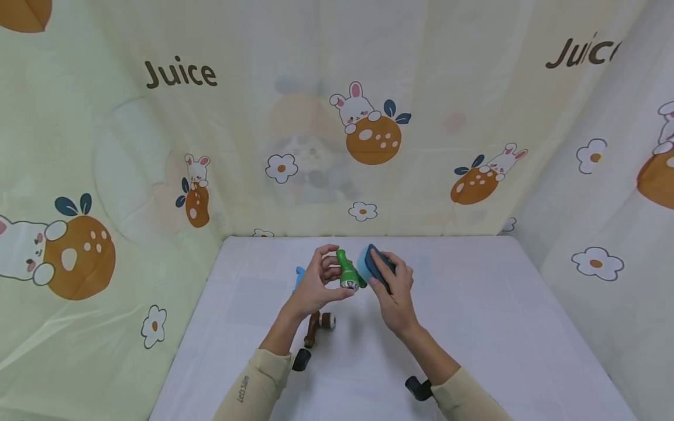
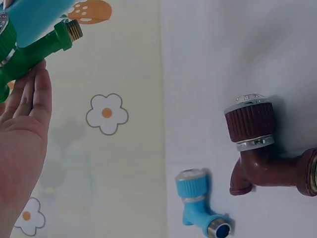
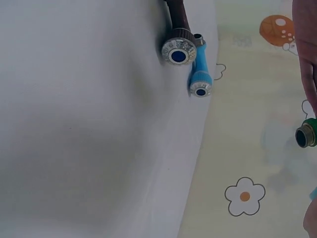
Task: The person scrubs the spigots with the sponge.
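The person's left hand (image 1: 314,286) holds a green tap (image 1: 347,272) between thumb and fingers, raised above the counter (image 1: 463,327) near the middle of its far part. The tap's silvery knob cap is turned toward the person, and in the left wrist view its bare metal threaded end sticks out past the fingertips. The right hand (image 1: 394,286) grips a sponge-like blue pad (image 1: 370,268), light on the side facing the tap and darker on the other, with the index finger laid along the dark side. The pad is right beside the green tap; whether the 2 touch cannot be told.

On the counter lie 2 more taps. A brown tap (image 2: 262,168) with a ribbed knob rests close to the left wrist, and a smaller light blue tap (image 2: 198,206) lies farther off, partly hidden behind the left hand in the head view. Both arms wear beige sleeves (image 1: 255,380). Behind the counter hangs a pale curtain (image 1: 316,35) printed with rabbits, orange fruit, flowers and the word "Juice".
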`<move>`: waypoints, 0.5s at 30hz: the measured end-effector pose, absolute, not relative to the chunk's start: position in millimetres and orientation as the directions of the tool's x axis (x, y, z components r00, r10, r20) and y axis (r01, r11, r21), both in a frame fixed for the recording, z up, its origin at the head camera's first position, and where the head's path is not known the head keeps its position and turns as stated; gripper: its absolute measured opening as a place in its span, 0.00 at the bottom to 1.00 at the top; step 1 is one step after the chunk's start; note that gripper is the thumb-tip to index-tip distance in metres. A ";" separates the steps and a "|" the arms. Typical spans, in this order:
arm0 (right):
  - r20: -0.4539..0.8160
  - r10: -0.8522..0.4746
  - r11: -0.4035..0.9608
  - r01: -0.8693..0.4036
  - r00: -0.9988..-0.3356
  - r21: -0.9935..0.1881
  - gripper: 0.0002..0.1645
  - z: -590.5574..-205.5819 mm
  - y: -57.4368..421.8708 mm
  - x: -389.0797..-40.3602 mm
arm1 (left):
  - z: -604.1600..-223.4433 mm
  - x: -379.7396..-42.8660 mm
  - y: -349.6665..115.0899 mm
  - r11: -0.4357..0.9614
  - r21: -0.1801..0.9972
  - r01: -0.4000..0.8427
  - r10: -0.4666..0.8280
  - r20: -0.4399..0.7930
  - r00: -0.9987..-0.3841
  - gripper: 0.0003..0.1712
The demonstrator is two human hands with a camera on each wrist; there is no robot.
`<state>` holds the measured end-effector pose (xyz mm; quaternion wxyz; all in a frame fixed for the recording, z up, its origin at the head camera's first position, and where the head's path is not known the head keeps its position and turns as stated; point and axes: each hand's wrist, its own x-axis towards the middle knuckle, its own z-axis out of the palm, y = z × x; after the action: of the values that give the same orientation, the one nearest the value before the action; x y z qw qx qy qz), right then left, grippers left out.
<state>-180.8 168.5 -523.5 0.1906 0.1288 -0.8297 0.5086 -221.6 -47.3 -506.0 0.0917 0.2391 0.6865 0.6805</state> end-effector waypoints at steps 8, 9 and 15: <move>0.528 -0.074 0.428 -0.505 -0.846 -0.750 0.37 -520.6 163.3 -177.0 | -507.0 -220.7 -46.3 -0.091 0.980 0.175 0.443 0.197 -0.875 0.52; 0.532 -0.081 0.430 -0.511 -0.843 -0.745 0.37 -520.3 162.9 -175.9 | -507.1 -220.9 -46.3 -0.099 0.980 0.170 0.441 0.196 -0.876 0.52; 0.589 -0.106 0.431 -0.571 -0.801 -0.699 0.39 -521.3 160.8 -172.6 | -507.3 -222.7 -48.1 -0.093 0.976 0.199 0.410 0.220 -0.885 0.51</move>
<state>-172.6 160.8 -521.3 0.2365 0.2082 -0.8120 0.4913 -222.7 -48.1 -507.3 0.0752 0.2276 0.6691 0.7034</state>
